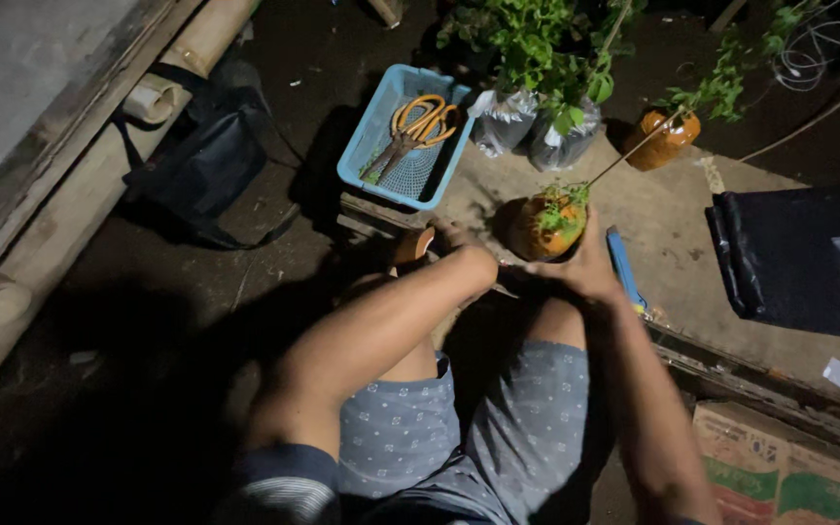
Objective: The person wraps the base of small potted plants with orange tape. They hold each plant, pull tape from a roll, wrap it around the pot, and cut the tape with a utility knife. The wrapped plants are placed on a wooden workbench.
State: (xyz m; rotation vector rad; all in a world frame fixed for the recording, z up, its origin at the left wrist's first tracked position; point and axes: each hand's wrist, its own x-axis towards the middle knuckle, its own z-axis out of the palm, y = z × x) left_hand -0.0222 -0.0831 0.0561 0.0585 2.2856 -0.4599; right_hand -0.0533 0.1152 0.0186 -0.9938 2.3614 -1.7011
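A round orange pot [534, 233] with a small green plant [564, 209] in it sits on the ground in front of my knees. A thin stick [634, 148] leans out of it toward the upper right. My right hand [585, 264] cups the pot's right side from below. My left hand [456, 235] rests against the pot's left side, its fingers partly in shadow. Just left of that hand lies a small orange-brown object [410, 245].
A blue basket [367, 146] holds orange-handled scissors [418, 124]. Behind stand leafy plants in plastic bags [537, 126] and another orange pot [665, 142]. Black bag [208, 156] and bamboo poles [162, 92] at left; black sheet [789, 255] and cardboard box [780, 472] at right.
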